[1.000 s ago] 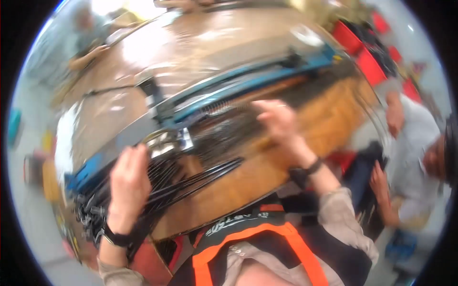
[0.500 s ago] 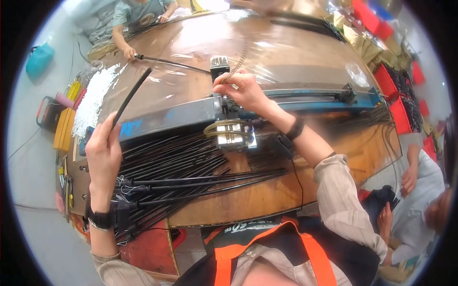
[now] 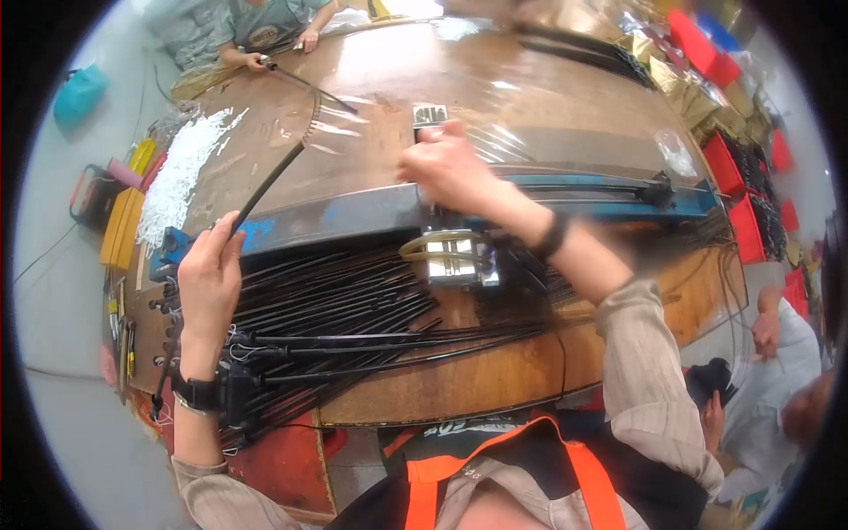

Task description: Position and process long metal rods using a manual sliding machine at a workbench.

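My left hand [image 3: 210, 276] is closed around a slim black rod [image 3: 272, 181] that slants up and away to the right. A thin coil spring [image 3: 311, 122] shows at the rod's far end, curving upward. My right hand [image 3: 449, 170], slightly blurred, is over the middle of a long metal bench fixture [image 3: 340, 215], by a black upright block with a silvery top [image 3: 430, 114]. Its fingers are curled, and what they hold, if anything, is hidden. Just below sits a small metal clamp unit [image 3: 455, 258] with a yellowish hose [image 3: 413, 247].
Many black rods [image 3: 331, 296] lie in a heap on the near table. White strips [image 3: 184, 172] are piled at the left. Across the table a person's hands [image 3: 256, 62] hold another black rod. Red bins [image 3: 746, 228] stand at the right, near another seated person.
The spring that was in my right hand now shows at the rod's far end. My right hand has moved down toward the fixture. The co-worker's rod has shifted away from the block.
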A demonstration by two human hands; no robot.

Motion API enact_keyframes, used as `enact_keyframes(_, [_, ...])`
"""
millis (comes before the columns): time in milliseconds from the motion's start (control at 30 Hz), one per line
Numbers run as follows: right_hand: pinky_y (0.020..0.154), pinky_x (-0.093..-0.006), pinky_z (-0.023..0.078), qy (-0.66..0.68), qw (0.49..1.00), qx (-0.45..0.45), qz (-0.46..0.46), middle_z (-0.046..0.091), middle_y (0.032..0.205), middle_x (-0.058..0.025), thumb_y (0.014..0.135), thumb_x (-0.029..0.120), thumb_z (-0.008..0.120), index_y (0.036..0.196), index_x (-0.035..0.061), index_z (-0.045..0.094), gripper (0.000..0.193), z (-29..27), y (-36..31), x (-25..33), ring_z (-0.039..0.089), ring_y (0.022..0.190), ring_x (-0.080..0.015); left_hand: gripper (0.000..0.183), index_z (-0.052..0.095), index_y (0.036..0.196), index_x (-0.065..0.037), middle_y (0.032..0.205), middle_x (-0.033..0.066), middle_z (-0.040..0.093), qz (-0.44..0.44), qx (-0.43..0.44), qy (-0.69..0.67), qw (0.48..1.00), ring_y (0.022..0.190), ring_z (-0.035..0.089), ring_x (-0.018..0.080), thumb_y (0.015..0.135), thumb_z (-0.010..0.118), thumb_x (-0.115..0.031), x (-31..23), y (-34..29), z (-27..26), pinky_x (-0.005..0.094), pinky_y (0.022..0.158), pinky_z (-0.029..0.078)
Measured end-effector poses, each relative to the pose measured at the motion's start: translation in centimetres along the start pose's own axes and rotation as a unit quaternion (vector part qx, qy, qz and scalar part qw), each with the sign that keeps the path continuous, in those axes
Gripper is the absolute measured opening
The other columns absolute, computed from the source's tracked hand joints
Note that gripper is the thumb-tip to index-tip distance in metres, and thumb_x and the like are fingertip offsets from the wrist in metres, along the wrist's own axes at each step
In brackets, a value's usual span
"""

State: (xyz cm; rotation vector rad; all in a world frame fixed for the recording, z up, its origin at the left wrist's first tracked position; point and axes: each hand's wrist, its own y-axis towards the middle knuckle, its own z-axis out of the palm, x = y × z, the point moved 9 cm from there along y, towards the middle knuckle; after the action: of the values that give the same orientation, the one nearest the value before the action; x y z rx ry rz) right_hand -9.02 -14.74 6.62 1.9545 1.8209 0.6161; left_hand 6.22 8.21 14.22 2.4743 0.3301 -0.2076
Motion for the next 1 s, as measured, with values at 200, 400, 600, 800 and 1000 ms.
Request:
enact_keyframes(200, [0.099,-0.0429,0.033,-0.182,0.976,-0.064,0.1,0.067,0.08,0.0003,0.078,0.003,0.065,0.084,0.0149,0.065,0.013,-7.9,-14.7,-9.8,0.06,0.091,-0.0224,0.026,0.065,0.117,-0.014,0.082,0.015,0.061,0.017,0.059,0.05,0.997,0.073,0.062,0.0339,0.091,0.063,-0.013,2.5,-0.6,2.2,0.0406,0.063,0.048])
enact_keyframes(400, [0.096,-0.0405,0.035,-0.272,0.939,-0.047,0.207,0.067,0.083,-0.0046,0.081,0.008,0.066,0.088,0.0117,0.066,0.008,-15.4,-24.4,-16.1,0.059,0.091,-0.0257,0.017,0.066,0.107,-0.013,0.08,0.0133,0.061,0.154,0.118,-0.079,0.978,0.074,0.063,0.035,0.091,0.061,-0.017,-6.1,3.5,14.3,0.0441,0.062,0.051])
enact_keyframes(600, [0.088,-0.0405,0.042,-0.201,0.948,-0.082,0.232,0.06,0.081,-0.0091,0.085,0.009,0.066,0.089,0.0053,0.062,0.007,-14.6,-26.7,-17.5,0.057,0.086,-0.029,0.019,0.058,0.087,-0.005,0.078,0.0148,0.062,0.136,0.148,-0.063,0.977,0.076,0.063,0.0361,0.094,0.057,-0.023,-7.3,5.2,18.1,0.0457,0.064,0.05])
enact_keyframes(800, [0.085,-0.0404,0.042,-0.193,0.948,-0.097,0.232,0.059,0.084,-0.0103,0.089,0.009,0.063,0.091,0.0043,0.061,0.005,-13.7,-26.8,-17.7,0.056,0.088,-0.0292,0.025,0.055,0.081,-0.003,0.076,0.0168,0.062,0.105,0.22,-0.07,0.967,0.075,0.061,0.0397,0.095,0.056,-0.023,-6.9,4.6,20.4,0.0478,0.065,0.048])
enact_keyframes(1000, [0.097,-0.0413,0.04,-0.188,0.946,-0.083,0.249,0.065,0.099,-0.0128,0.089,0.006,0.062,0.103,0.0039,0.066,0.014,-14.2,-27.4,-17.9,0.057,0.102,-0.0315,0.027,0.06,0.079,-0.003,0.077,0.0185,0.064,0.134,0.163,-0.104,0.972,0.076,0.063,0.0397,0.095,0.055,-0.025,-6.8,5.8,20.1,0.0482,0.068,0.05])
